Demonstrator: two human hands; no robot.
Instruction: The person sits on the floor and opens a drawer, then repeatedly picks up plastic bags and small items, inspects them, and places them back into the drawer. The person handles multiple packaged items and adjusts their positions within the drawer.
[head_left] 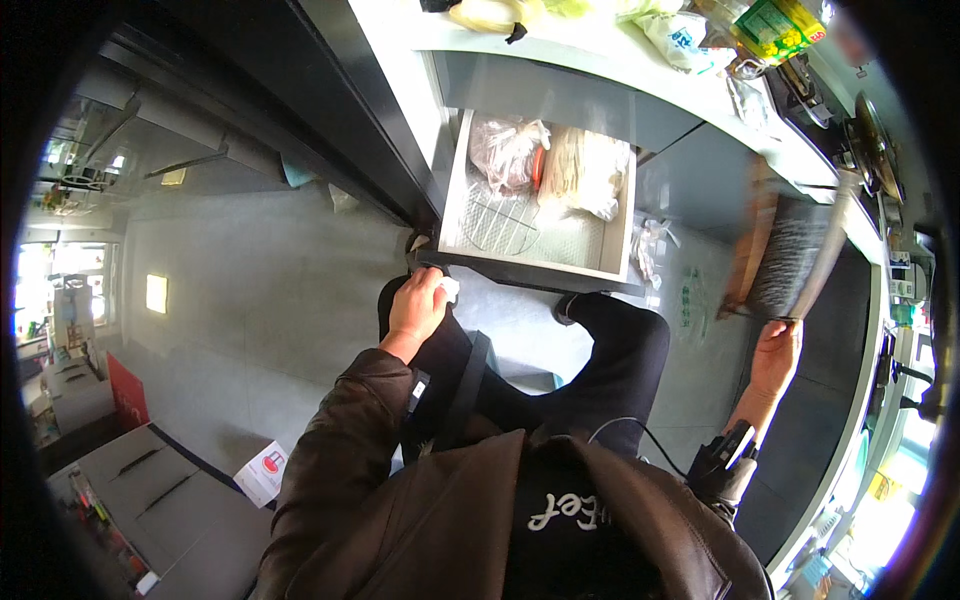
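Note:
My left hand (418, 305) is closed around a crumpled white tissue or cloth (449, 289), just off the drawer's front left corner. Out to the right, my right hand (778, 358) grips the lower end of a box-like object (792, 255) with a dark middle and brown and pale sides; motion blurs it, so its kind is unclear. Between my hands a drawer (620, 235) is pulled out. Inside lie a pinkish plastic bag (505, 155), a clear bag of pale, long pieces (582, 172), an orange-red item (539, 165) and a thin wire rack (490, 222).
Above the drawer runs a white counter (570, 40) with bananas (485, 14), plastic bags (680, 40) and a yellow-green labelled bottle (775, 32). Crumpled clear plastic (650, 250) lies right of the drawer. A white box (262, 472) stands at lower left. My knees flank the drawer front.

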